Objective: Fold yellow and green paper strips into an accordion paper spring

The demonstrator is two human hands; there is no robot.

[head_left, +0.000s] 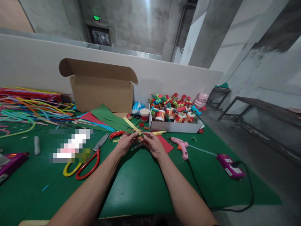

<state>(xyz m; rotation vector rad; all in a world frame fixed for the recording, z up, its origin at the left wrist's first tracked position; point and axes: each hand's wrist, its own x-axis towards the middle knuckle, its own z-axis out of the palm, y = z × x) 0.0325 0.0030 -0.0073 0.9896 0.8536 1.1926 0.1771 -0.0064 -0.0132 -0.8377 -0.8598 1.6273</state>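
Observation:
My left hand (125,142) and my right hand (152,143) meet above the green table cover (138,185), fingers pinched together on a narrow yellow paper strip (133,126). The strip slants up and to the left from the fingertips. Both hands are closed on its near end. Under the hands lie more yellow strips (157,133) and a red paper piece (166,145). Red-handled scissors (116,134) lie just left of my left hand.
An open cardboard box (101,91) stands behind. A white tray (174,126) holds several finished paper-cup toys. A pink glue gun (182,147) lies at the right, its black cord running to a purple power strip (229,165). Pipe cleaners (30,103) are piled at the left. Large scissors (88,164) lie nearby.

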